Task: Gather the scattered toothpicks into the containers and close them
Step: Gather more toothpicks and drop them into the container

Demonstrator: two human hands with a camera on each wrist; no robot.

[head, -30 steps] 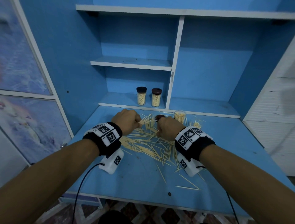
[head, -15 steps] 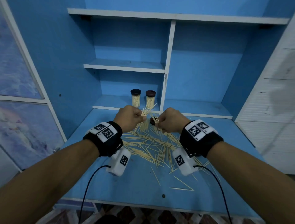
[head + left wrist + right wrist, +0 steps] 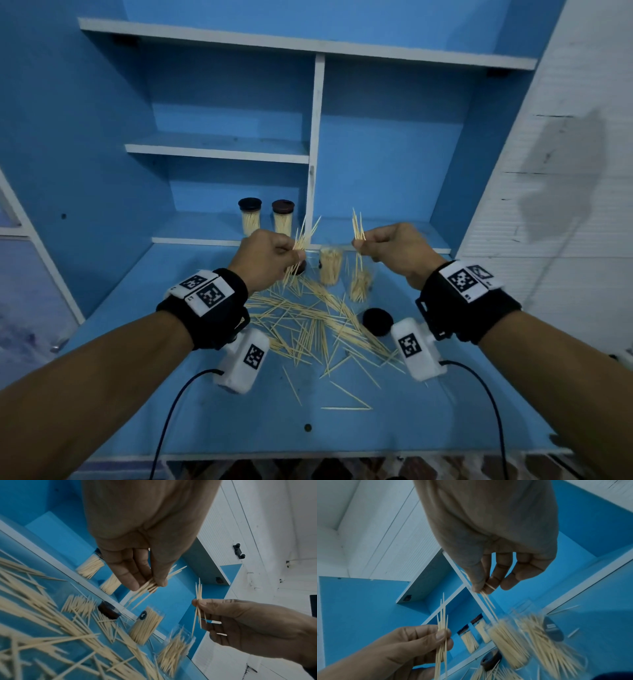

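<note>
Your left hand [image 3: 270,255], left of centre in the head view, pinches a fanned bundle of toothpicks [image 3: 301,245] between thumb and curled fingers, tips pointing up and down. Your right hand [image 3: 387,248], right of centre, pinches a smaller bunch [image 3: 358,236] held nearly upright, its grip clamped on it above the half-filled open container [image 3: 360,286]. Just left of that one stands a fuller open container [image 3: 331,266]. The scattered toothpicks [image 3: 308,325] lie across the middle of the blue surface [image 3: 428,418], below both hands. A black lid [image 3: 376,321] rests at the pile's right edge. Two capped containers [image 3: 250,216] stand on the low shelf [image 3: 205,229] behind, upper centre.
</note>
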